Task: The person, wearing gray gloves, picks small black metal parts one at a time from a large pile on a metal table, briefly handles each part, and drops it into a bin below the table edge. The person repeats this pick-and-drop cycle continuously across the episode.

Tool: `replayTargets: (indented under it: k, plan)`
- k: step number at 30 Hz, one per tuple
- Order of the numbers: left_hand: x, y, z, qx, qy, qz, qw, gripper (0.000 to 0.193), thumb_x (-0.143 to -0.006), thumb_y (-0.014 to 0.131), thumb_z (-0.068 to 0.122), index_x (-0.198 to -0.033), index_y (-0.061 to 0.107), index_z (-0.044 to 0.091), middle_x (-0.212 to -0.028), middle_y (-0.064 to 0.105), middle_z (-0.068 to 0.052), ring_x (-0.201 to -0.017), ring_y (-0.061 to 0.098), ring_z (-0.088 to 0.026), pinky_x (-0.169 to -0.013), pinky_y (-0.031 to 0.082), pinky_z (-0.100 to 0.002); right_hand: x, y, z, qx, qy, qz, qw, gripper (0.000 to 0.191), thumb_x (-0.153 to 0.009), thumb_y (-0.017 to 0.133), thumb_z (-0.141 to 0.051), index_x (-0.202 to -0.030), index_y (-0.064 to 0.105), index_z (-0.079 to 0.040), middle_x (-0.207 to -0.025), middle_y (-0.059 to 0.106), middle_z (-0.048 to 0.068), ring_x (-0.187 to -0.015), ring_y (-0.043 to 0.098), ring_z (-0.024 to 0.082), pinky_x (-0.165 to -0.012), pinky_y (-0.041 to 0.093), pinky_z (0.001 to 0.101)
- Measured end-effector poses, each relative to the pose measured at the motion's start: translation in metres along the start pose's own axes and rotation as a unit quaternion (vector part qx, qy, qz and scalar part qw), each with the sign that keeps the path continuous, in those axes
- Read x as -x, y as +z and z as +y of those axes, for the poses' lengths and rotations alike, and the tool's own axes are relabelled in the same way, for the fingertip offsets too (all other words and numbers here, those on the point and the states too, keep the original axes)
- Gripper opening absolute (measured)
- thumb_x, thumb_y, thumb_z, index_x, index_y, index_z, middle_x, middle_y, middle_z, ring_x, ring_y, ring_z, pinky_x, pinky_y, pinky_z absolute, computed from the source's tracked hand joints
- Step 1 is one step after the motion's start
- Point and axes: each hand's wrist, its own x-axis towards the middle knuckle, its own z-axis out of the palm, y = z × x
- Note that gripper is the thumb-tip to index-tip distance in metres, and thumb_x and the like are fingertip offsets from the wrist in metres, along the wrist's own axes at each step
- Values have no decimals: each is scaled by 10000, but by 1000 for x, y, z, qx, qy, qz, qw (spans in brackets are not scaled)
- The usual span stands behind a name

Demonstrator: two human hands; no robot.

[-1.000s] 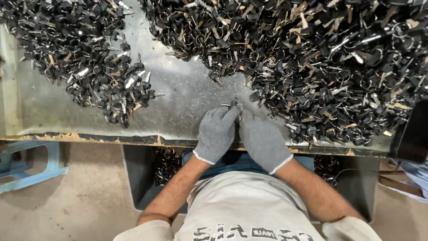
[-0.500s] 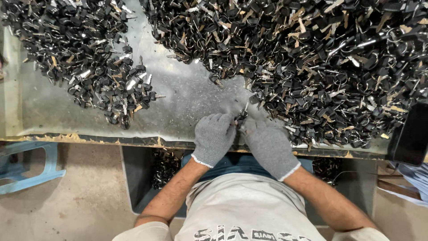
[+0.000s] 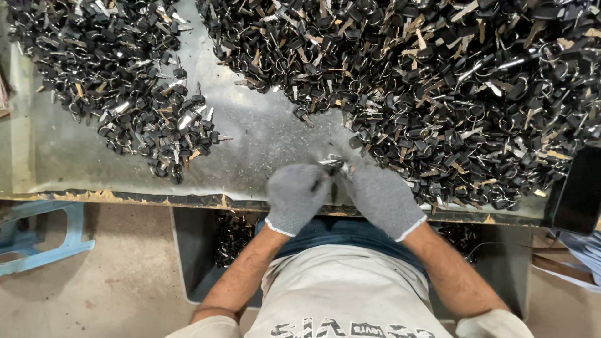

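My left hand (image 3: pixel 293 195) and my right hand (image 3: pixel 382 197), both in grey knit gloves, meet at the near edge of a worn metal tabletop (image 3: pixel 263 134). Between their fingertips they pinch a small key (image 3: pixel 330 166) with a black head and a silver blade. A very large heap of black-headed keys and rings (image 3: pixel 438 87) lies just beyond my right hand. A smaller heap of the same keys (image 3: pixel 125 81) lies at the left, well apart from my left hand.
Under the table's front edge stands a grey bin (image 3: pixel 206 250) holding more dark keys. A light blue plastic stool (image 3: pixel 44 235) sits on the floor at the left. A dark flat object (image 3: pixel 579 191) rests at the table's right edge.
Both hands have stayed together at the table's front edge, shifting slightly and turning the small key between the fingertips. The heaps have not moved.
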Motion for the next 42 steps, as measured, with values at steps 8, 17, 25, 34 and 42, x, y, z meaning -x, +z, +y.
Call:
replayTargets:
  k: [8, 17, 25, 34, 42]
  plan:
    - [-60, 0, -20, -20, -127, 34, 991, 434, -932, 748, 247, -1275, 622, 13, -920, 707, -119, -833, 653, -250, -770, 502, -448, -1, 5, -9, 81, -9, 55, 995, 437, -1031, 565, -328, -1402, 488, -109, -842, 713, 162, -707, 725, 299, -636, 591, 476]
    - [-31, 0, 17, 107, -11, -107, 988, 342, -917, 629, 91, -1258, 616, 110, -1119, 695, -159, -999, 669, -332, -846, 548, -439, 4, 4, 1, -5, 5, -73, 997, 276, -961, 595, -150, -1207, 574, -26, -969, 692, 196, -686, 731, 278, -619, 631, 401]
    - [-28, -5, 7, 38, -130, -218, 967, 409, -852, 686, 89, -1250, 599, 63, -918, 692, -141, -911, 670, -381, -790, 516, -515, 3, 8, 1, 18, 16, -3, 1000, 354, -1018, 573, -247, -1204, 574, 54, -740, 693, 200, -619, 713, 321, -543, 589, 436]
    - [-18, 5, -8, 5, -2, -177, 984, 263, -832, 687, 137, -1076, 633, 56, -944, 665, -157, -903, 663, -376, -774, 523, -494, -8, 9, -12, -18, -29, 113, 993, 305, -928, 614, -177, -1153, 616, 30, -814, 712, 213, -666, 723, 350, -515, 582, 454]
    - [-11, 15, -6, -68, 117, -114, 984, 383, -831, 608, 87, -1203, 614, -4, -1030, 656, -169, -936, 640, -353, -839, 510, -465, -8, 33, -15, 119, 12, 60, 991, 281, -876, 619, -106, -1136, 624, 0, -692, 701, 150, -594, 719, 300, -472, 578, 451]
